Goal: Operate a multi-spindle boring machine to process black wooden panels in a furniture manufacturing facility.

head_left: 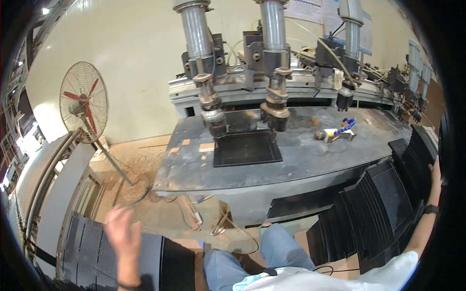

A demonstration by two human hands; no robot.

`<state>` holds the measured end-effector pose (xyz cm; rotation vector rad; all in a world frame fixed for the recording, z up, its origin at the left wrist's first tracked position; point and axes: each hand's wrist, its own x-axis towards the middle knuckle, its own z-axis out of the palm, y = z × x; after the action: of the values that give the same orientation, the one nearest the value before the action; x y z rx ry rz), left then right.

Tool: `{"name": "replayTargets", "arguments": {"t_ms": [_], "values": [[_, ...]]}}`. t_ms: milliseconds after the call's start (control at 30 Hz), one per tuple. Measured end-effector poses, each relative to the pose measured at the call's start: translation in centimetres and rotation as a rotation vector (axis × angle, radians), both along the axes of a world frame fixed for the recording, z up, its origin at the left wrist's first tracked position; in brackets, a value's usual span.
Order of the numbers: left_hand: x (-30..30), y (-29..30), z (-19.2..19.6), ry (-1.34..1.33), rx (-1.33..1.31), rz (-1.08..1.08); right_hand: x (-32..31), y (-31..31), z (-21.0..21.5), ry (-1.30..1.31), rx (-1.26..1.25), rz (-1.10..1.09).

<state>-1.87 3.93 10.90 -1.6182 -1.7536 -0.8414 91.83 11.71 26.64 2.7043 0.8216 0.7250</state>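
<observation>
Right hand [435, 170] is at the black rectangular panels [418, 148] beside its fingers, likely racked there for easy reach, grip can't tell; left hand [124, 234] is empty, fingers loosely apart.

A grey bench [194, 179] carries a black panel [247, 151] and wood scraps [206, 147].
</observation>
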Motion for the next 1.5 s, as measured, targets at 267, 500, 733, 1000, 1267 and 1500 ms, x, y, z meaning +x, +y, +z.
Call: {"name": "replayTargets", "arguments": {"t_ms": [267, 500, 733, 1000, 1267, 1500], "values": [[18.4, 31.6, -10.8, -0.011, -0.575, -0.379, -20.9, 3.8, -0.9, -0.227, 0.511, 1.003], [21.5, 26.2, -13.2, -0.026, -0.387, -0.359, -38.9, 18.7, -6.7, 0.236, 0.271, 1.703], [12.5, 9.6, -10.7, 0.203, -0.134, -0.534, -49.0, 26.6, -22.2, 0.272, 0.273, 1.824], [3.5, -12.5, 1.3, 0.405, -0.159, 0.155, -52.9, 31.6, -28.2, 0.419, 0.12, 1.892], [-5.6, -34.7, 11.7, 0.681, 0.075, 1.042, -54.2, 31.9, -27.6, 0.481, 0.057, 1.855], [-11.9, -46.9, 16.5, 0.491, -0.064, 1.55, -51.9, 35.7, -23.9, 0.462, 0.041, 1.852]]}}
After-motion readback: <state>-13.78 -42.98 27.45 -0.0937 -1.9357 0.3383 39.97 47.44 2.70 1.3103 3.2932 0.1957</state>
